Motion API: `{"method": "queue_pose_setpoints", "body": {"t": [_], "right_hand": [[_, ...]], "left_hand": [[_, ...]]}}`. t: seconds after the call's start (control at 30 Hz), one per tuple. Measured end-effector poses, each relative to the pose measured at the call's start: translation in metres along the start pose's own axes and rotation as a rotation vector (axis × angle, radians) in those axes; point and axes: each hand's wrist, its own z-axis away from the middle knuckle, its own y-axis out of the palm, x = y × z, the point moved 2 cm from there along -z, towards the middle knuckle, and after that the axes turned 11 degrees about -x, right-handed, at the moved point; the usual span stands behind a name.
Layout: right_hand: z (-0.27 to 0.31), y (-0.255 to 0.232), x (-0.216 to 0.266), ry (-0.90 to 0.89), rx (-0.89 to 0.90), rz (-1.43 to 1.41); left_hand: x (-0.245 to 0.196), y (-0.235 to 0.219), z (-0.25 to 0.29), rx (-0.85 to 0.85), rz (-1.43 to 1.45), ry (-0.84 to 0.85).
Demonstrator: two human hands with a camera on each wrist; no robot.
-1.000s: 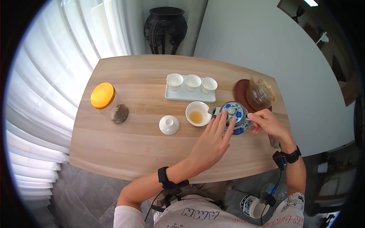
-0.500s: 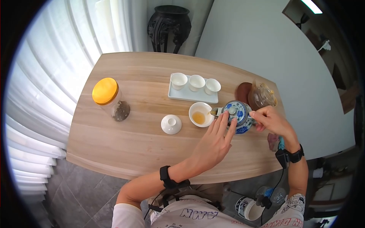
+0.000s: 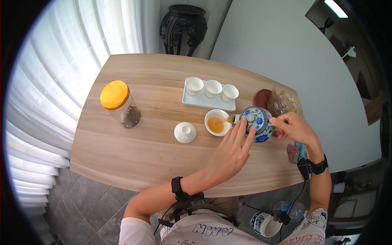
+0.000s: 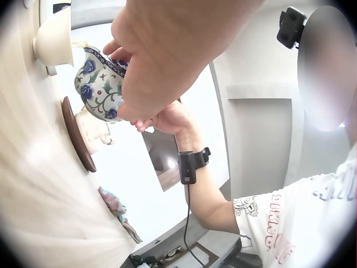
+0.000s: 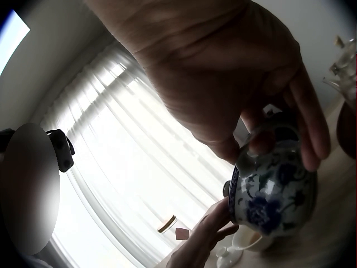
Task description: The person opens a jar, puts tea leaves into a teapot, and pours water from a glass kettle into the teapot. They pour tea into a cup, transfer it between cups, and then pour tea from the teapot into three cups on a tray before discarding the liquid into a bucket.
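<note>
A blue-and-white teapot (image 3: 256, 123) is tilted with its spout over a white bowl (image 3: 217, 122) that holds amber tea. My right hand (image 3: 290, 126) grips the teapot by its handle side. My left hand (image 3: 232, 151) has straight fingers, and their tips press on the teapot's lid (image 3: 250, 118). In the left wrist view the teapot (image 4: 100, 84) shows beyond the hand (image 4: 162, 56). The right wrist view shows the right hand's fingers (image 5: 301, 111) curled round the teapot (image 5: 273, 190).
A white lid (image 3: 185, 132) lies left of the bowl. A white tray (image 3: 204, 101) carries three small cups. A yellow-capped jar (image 3: 118, 102) of tea leaves stands at the left. A glass pitcher (image 3: 282, 104) sits on a brown coaster at the right. The wooden table (image 3: 134, 151) ends near my body.
The teapot has tipped further toward the bowl, and the tea level in the bowl has risen. Both hands stay on the pot.
</note>
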Motion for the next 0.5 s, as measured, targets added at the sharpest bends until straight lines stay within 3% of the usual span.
{"method": "queue_pose_setpoints", "body": {"t": [0.5], "right_hand": [[0.002, -0.015, 0.013, 0.014, -0.028, 0.013]], "left_hand": [[-0.002, -0.01, -0.012, -0.012, -0.075, 0.069]]}}
